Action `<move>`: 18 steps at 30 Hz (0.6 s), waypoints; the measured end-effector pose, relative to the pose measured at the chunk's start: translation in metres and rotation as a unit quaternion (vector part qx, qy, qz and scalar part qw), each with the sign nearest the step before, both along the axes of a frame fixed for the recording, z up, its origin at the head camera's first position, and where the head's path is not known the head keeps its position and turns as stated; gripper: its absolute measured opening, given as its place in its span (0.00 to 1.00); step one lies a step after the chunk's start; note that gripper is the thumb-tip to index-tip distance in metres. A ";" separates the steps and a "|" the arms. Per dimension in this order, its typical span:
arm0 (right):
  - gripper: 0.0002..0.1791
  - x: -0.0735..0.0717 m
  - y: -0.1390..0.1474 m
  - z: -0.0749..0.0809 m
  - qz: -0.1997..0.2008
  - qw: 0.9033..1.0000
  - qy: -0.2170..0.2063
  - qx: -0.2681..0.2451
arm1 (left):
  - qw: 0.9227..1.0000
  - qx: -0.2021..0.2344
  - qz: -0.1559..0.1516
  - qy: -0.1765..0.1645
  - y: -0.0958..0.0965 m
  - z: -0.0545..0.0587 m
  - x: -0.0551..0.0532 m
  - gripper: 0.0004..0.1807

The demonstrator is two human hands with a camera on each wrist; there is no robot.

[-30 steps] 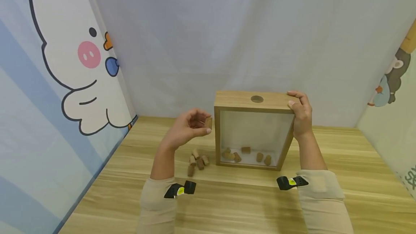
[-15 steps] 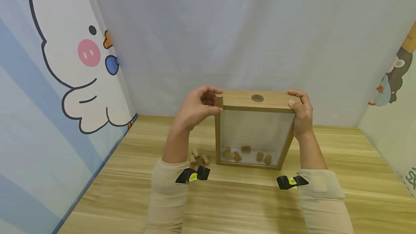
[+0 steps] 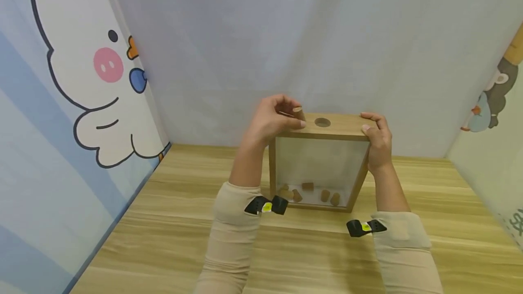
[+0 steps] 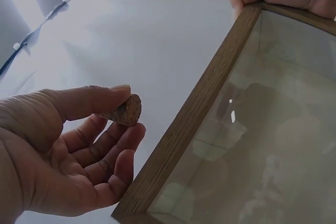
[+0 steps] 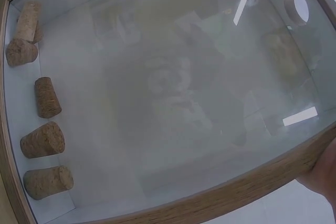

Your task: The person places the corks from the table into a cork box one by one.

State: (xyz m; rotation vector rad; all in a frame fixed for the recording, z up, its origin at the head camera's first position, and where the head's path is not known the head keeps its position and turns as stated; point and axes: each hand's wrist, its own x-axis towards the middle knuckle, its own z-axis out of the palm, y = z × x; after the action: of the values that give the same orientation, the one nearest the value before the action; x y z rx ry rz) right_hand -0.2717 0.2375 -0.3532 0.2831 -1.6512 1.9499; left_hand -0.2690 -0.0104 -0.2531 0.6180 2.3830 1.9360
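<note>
My left hand (image 3: 273, 117) pinches a cork stopper (image 4: 126, 111) between thumb and fingers, above the left part of the box top. A wooden display box (image 3: 343, 126) with a clear front stands upright on the table, a round hole (image 3: 322, 122) in its top. To the right of the cork lies that hole, a short way off. My right hand (image 3: 379, 144) grips the box's upper right corner, thumb in front and fingers over the top. Several corks (image 5: 48, 97) lie along the bottom inside the box, as the right wrist view shows through the clear panel.
The wood-grain table (image 3: 171, 239) spreads in front and to the sides. Behind the box hangs a pale curtain (image 3: 229, 58). A panel with a cartoon duck (image 3: 118, 117) stands at the left, and another printed panel (image 3: 486, 149) at the right.
My left hand has lifted the cork from beside the box and carried it up and right over the box top. The left forearm now covers the loose corks on the table. My right hand stays put.
</note>
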 end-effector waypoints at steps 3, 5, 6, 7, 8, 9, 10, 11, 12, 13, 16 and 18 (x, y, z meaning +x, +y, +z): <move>0.16 -0.001 0.002 0.001 0.000 1.000 0.001 0.000 | 0.999 0.020 -0.013 -0.023 0.016 0.000 -0.006 0.18; 0.16 -0.001 0.002 -0.001 0.003 1.000 0.001 0.003 | 0.999 0.025 -0.014 -0.039 0.025 -0.002 -0.010 0.18; 0.16 -0.002 0.002 -0.001 0.004 1.000 -0.001 0.004 | 0.998 0.025 -0.015 -0.047 0.028 -0.002 -0.012 0.18; 0.16 -0.002 0.002 -0.001 0.004 1.000 0.001 0.007 | 0.998 0.023 -0.014 -0.054 0.032 -0.002 -0.014 0.19; 0.16 -0.002 0.003 -0.001 0.004 1.000 0.002 0.006 | 0.998 0.022 -0.013 -0.059 0.036 -0.002 -0.017 0.19; 0.16 -0.002 0.003 -0.001 0.005 1.000 0.002 0.006 | 0.998 0.020 -0.010 -0.062 0.040 -0.001 -0.019 0.19; 0.15 -0.002 0.004 -0.001 0.005 1.000 0.002 0.005 | 0.998 0.016 -0.006 -0.065 0.043 -0.001 -0.021 0.19; 0.15 -0.001 0.004 -0.001 0.005 1.000 0.003 0.005 | 0.998 0.012 0.000 -0.068 0.047 -0.001 -0.022 0.19; 0.15 -0.001 0.005 -0.001 0.005 1.000 0.002 0.003 | 0.998 0.005 0.006 -0.069 0.050 0.000 -0.024 0.19; 0.15 -0.001 0.005 -0.001 0.006 1.000 0.002 0.003 | 0.997 -0.003 0.011 -0.070 0.054 0.001 -0.025 0.18; 0.15 -0.002 0.006 -0.001 0.010 1.000 0.001 0.004 | 0.996 -0.046 0.030 -0.067 0.062 0.003 -0.027 0.17; 0.15 -0.002 0.006 -0.002 0.013 1.000 -0.001 0.006 | 0.994 -0.077 0.039 -0.065 0.065 0.004 -0.027 0.16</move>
State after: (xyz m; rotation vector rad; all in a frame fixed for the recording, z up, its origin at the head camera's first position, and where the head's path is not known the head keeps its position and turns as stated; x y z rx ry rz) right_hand -0.2733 0.2436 -0.3549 0.3067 -1.6684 1.9611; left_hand -0.2964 0.0550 -0.2492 0.3856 2.4767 1.7386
